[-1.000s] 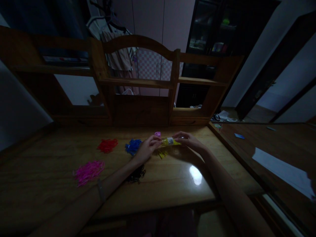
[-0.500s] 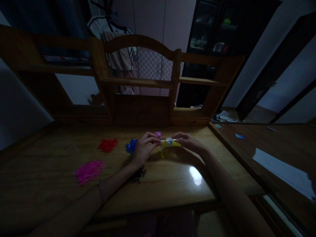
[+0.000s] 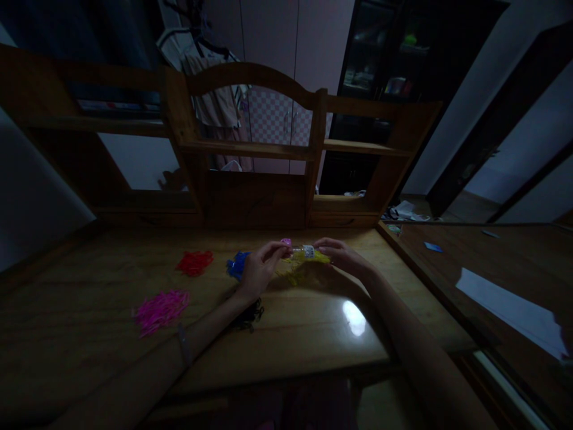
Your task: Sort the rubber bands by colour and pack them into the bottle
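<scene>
"What does the bottle (image 3: 297,250) look like?"

"Clear, with a white label (image 3: 308,251) and yellow pieces (image 3: 319,257) inside, held roughly level."

"And the loose yellow strands (image 3: 294,278)?"

"A small, loose heap on the tabletop (image 3: 304,334), on the bottle's near side."

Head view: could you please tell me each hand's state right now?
Left hand: closed, holding the clear container at one end.
Right hand: closed, holding its other end.

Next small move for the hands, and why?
I'd lower the left hand to the loose yellow pieces: they lie on the desk close by, yellow shows through the clear container, and the right hand grips its far end, likely enough to steady it.
</scene>
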`<state>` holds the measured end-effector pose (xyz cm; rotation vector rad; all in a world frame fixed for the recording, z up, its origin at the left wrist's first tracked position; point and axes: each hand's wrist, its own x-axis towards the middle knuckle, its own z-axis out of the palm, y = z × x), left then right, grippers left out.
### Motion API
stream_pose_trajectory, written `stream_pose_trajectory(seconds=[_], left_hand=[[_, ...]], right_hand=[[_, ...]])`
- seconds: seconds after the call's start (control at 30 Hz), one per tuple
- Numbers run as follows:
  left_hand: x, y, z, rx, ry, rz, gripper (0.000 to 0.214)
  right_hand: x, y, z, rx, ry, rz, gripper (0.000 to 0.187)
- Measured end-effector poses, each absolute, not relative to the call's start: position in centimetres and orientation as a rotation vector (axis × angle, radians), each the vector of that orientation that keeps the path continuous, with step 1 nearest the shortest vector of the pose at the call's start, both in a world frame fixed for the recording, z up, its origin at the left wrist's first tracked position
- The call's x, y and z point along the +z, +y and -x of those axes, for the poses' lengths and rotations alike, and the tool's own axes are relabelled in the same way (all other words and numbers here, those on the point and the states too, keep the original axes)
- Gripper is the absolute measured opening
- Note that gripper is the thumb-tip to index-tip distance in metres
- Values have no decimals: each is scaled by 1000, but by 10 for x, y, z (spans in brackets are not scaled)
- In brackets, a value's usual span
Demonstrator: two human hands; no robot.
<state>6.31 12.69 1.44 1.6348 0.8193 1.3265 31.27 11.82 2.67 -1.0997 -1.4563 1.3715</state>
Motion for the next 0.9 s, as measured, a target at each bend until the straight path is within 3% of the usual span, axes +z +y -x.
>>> stream_pose_trajectory(seconds=[0.33, 0.4, 0.53, 0.6, 0.9], left_hand=[[12, 135, -59, 1365, 919, -1818, 27], [6, 141, -55, 1227, 1045, -2015, 40], [-11, 144, -51, 843, 1113, -2330, 84], [-15, 140, -51, 771, 1086, -2405, 93], [-13, 139, -55, 796, 845, -2360, 29]], right_hand=[[22, 125, -320, 1349, -1380, 1075, 29], [21, 126, -325, 1341, -1378, 1085, 29], [23, 127, -332, 1339, -1378, 1085, 30], [25, 126, -332, 1331, -1380, 1083, 31], [29, 122, -347, 1246, -1515, 1253, 32]])
